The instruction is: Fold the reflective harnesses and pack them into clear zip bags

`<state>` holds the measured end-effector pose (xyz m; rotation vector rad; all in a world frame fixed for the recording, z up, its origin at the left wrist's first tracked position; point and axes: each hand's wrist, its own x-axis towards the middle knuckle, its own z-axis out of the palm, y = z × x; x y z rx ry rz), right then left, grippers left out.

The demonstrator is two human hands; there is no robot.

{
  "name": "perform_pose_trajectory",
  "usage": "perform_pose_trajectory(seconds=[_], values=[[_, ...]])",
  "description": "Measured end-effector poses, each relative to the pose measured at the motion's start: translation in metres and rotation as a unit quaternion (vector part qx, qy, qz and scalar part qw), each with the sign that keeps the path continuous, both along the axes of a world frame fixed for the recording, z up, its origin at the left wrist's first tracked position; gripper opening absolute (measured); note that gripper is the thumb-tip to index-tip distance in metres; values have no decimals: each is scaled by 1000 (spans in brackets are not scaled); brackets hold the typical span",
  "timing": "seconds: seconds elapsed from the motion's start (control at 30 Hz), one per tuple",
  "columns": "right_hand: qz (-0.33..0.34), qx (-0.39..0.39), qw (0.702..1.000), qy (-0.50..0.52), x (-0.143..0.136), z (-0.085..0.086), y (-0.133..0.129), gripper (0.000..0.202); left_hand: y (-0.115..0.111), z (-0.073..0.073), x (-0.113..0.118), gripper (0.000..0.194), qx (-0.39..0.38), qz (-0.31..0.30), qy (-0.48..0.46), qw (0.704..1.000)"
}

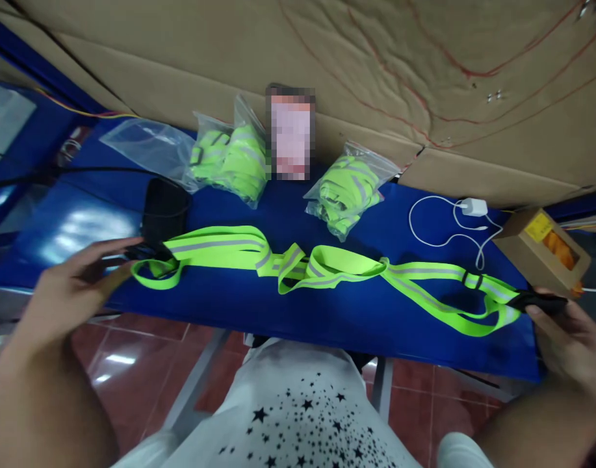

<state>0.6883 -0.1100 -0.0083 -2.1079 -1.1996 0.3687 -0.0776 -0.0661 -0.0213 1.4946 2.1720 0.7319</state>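
Note:
A long neon-yellow reflective strap (346,263) with a grey stripe stretches across the table between my two hands. Its middle part is looped and twisted. My left hand (78,286) is closed on a black buckle (154,251) at the left end, where a small loop of webbing curls below. At the right end, my right hand (565,328) grips a black buckle piece (539,303) between thumb and fingers. Near that end a black slider (472,281) sits on the webbing.
Clear bags of folded neon straps (229,162) and another bag (349,185) lie along the back of the blue table (278,315). A black pouch-like item (165,208), an empty clear bag (146,144), a white charger (473,207) with cable and a cardboard box (541,250) lie around.

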Motion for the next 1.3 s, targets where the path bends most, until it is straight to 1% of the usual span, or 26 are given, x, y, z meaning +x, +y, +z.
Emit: perform_pose_trajectory(seconds=[0.1,0.17,0.27,0.3,0.33,0.37,0.4,0.43,0.47,0.5,0.53,0.57,0.6,0.63,0.67,0.73,0.8,0.87,0.93,0.97,1.03,1.1,1.17,1.2,1.27,1.3], values=[[-7,-17,995,94,-2,-2,-4,60,2,-2,1,65,-32,-26,-52,998],[19,-49,996,65,-6,-1,0,52,4,-6,0,69,-39,-28,-90,995],[102,-55,988,-102,-36,3,13,52,5,-10,3,63,-20,-18,-91,995],[116,-23,975,-189,-55,5,18,57,6,-12,5,58,-5,-9,-84,996],[94,29,961,-258,-79,6,22,66,7,-13,9,52,13,6,-81,997],[91,72,948,-297,-107,7,26,67,8,-14,14,47,34,27,-91,995],[135,97,936,-310,-138,7,30,64,10,-15,20,42,61,54,-120,989],[216,106,922,-303,-170,5,34,60,13,-17,25,39,90,87,-170,978],[310,97,899,-294,-201,2,38,59,16,-19,31,36,114,122,-233,958],[417,92,854,-297,-230,-2,42,59,19,-20,35,35,131,156,-299,932],[489,86,813,-303,-255,-7,47,59,22,-22,38,35,138,187,-360,904],[533,80,785,-306,-275,-14,52,59,24,-22,40,35,134,212,-410,877],[558,72,768,-306,-289,-20,57,62,25,-22,41,36,123,232,-446,856],[563,64,766,-302,-298,-26,63,64,24,-20,40,37,114,249,-468,840],[563,52,768,-301,-301,-31,67,64,23,-18,37,38,113,267,-478,829],[553,16,780,-293,-298,-37,73,58,17,-13,28,43,127,294,-470,823],[536,-32,803,-259,-285,-34,75,52,8,-7,18,49,148,314,-436,830],[502,-96,841,-178,-269,-25,77,49,-1,-4,7,56,164,315,-392,849],[459,-184,865,-87,-251,-12,83,52,-7,-5,0,58,190,295,-343,871],[440,-229,866,-58,-243,-6,88,58,-9,-6,-2,58,207,274,-320,883],[409,-298,861,-54,-227,4,99,71,-7,-10,-2,56,241,231,-287,898],[389,-329,856,-87,-216,11,107,76,-2,-13,2,56,261,196,-285,901],[358,-310,869,-144,-213,15,109,74,4,-14,9,53,262,175,-301,900],[334,-275,883,-182,-214,17,108,69,6,-13,13,49,248,168,-302,905],[292,-158,910,-247,-222,20,99,61,6,-9,24,42,191,148,-248,938],[295,-94,914,-262,-227,21,94,59,4,-7,31,39,156,127,-184,962]])
